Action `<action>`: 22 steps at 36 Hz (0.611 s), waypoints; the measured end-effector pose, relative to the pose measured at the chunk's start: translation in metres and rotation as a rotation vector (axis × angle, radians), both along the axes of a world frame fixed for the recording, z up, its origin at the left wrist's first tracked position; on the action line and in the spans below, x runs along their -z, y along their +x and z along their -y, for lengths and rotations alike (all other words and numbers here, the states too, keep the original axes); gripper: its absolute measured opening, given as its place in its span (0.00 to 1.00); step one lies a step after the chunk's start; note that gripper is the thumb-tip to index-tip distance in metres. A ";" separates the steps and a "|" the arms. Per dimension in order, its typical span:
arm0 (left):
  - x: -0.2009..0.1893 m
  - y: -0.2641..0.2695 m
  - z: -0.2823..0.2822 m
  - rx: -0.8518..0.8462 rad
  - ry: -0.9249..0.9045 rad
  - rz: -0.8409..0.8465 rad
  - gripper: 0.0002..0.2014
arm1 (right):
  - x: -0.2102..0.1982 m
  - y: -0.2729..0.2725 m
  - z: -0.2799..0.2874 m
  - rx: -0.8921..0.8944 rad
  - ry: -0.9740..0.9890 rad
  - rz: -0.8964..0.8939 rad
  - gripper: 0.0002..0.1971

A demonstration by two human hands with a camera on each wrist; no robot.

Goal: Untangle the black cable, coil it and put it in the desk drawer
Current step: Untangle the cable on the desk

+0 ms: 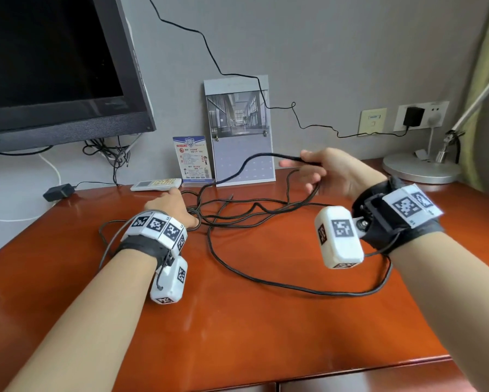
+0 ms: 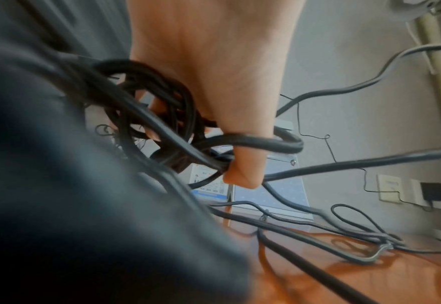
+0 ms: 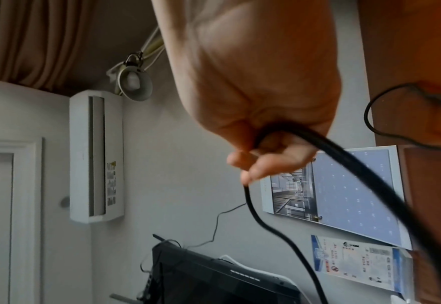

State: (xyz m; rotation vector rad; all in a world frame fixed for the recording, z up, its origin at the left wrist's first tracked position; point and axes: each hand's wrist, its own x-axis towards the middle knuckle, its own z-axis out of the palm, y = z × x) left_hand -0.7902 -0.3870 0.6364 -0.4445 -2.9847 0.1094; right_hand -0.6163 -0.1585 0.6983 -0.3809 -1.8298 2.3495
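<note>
Right hand: lifts thin black cable strand, pinched, toward 1 o'clock.
Left hand: clutches bundled loops, 10 o'clock.
Risk: pulling tightens knot.

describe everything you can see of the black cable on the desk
The black cable is thin and flexible, rubbery-looking, and still tangled. It sprawls in loose, crossing loops over the glossy reddish-brown desk. The left hand, low at the desk, grips a bundle of its strands, one looped round the thumb. The right hand pinches one strand and holds it raised above the desk, so the strand slopes back down to the pile. No plug end is clearly visible.
</note>
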 end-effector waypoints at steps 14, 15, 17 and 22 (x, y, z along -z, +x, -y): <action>0.008 -0.010 0.018 -0.077 0.018 0.048 0.36 | 0.000 0.013 -0.021 0.351 -0.270 -0.172 0.24; 0.008 -0.010 0.019 -0.077 0.009 0.045 0.35 | 0.001 0.013 -0.020 0.331 -0.258 -0.165 0.24; 0.010 -0.010 0.022 -0.081 -0.012 0.043 0.35 | 0.001 0.012 -0.022 0.327 -0.267 -0.185 0.20; 0.012 -0.009 0.027 -0.091 -0.029 0.042 0.35 | 0.001 0.015 -0.029 0.315 -0.322 -0.234 0.14</action>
